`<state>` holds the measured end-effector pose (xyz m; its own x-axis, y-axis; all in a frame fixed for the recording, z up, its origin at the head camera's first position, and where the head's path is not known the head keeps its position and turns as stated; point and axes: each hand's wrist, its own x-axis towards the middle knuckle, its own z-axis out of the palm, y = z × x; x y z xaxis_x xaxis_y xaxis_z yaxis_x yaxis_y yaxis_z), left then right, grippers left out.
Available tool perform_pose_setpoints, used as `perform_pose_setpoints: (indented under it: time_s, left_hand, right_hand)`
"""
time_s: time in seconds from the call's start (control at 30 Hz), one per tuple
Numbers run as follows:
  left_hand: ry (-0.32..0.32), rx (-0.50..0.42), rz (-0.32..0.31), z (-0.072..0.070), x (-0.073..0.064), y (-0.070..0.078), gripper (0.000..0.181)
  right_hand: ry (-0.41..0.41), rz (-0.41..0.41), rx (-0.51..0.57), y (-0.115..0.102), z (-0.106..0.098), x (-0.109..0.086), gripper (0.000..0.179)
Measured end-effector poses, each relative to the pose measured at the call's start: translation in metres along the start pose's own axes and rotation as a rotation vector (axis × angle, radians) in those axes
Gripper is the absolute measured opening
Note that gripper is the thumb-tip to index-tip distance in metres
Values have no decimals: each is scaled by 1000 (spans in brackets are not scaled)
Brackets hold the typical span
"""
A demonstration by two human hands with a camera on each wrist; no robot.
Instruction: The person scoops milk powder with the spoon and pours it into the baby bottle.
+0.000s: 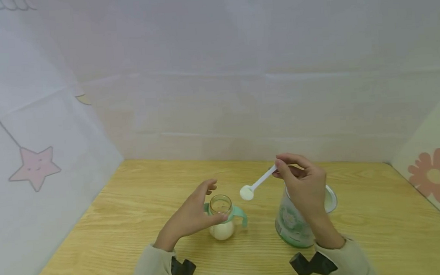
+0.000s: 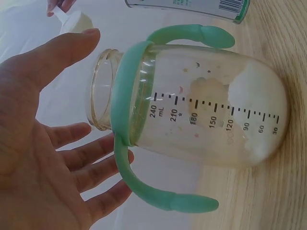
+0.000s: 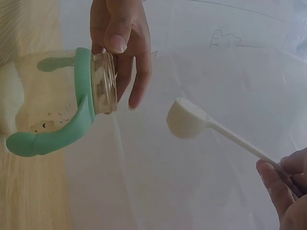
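Note:
A clear baby bottle (image 1: 222,231) with a green two-handled collar (image 2: 127,96) stands upright and uncapped on the table. White powder (image 2: 259,105) lies in its bottom. My left hand (image 1: 190,214) is spread around the bottle's neck, thumb in front and fingers behind, fairly straight and not gripping it. Between thumb and fingers, my right hand (image 1: 307,187) pinches the handle end of a white measuring scoop (image 3: 187,120). Powder fills the scoop's bowl, which hangs in the air to the right of the bottle mouth, apart from it.
A powder can (image 1: 291,225) with a green base stands right of the bottle, partly hidden behind my right hand. Its raised lid (image 1: 331,199) shows at the right. White printed sheets (image 1: 218,112) wall off the wooden table (image 1: 141,209) at the back and sides.

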<state>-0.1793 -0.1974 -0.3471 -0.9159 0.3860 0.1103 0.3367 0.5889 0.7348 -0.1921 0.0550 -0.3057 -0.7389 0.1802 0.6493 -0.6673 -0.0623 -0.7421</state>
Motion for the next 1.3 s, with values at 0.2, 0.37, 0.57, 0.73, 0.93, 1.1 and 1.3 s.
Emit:
perform_pose_setpoints:
  time_s: [0.2, 0.37, 0.57, 0.73, 0.93, 1.1, 1.3]
  left_hand:
    - [-26, -5, -10, 0, 0, -5, 89]
    - [-44, -16, -12, 1, 1, -10, 89]
    - [-63, -25, -15, 1, 2, -14, 87]
    - [-82, -38, -25, 2, 3, -17, 85]
    - [-115, -42, -17, 3, 5, -21, 86]
    - [-126, -39, -8, 4, 6, -24, 85]
    - [-139, -59, 9, 5, 6, -27, 84]
  right_hand:
    - [-13, 25, -11, 3, 10, -3, 7]
    - [-24, 36, -41, 4, 18, -6, 10]
    - [-60, -2, -60, 13, 25, -11, 11]
    - [-80, -93, -90, 18, 31, -15, 11]
    - [-112, -159, -134, 21, 38, -20, 12]
    - [-130, -183, -189, 24, 39, -24, 11]
    - [-160, -238, -195, 25, 40, -28, 12]
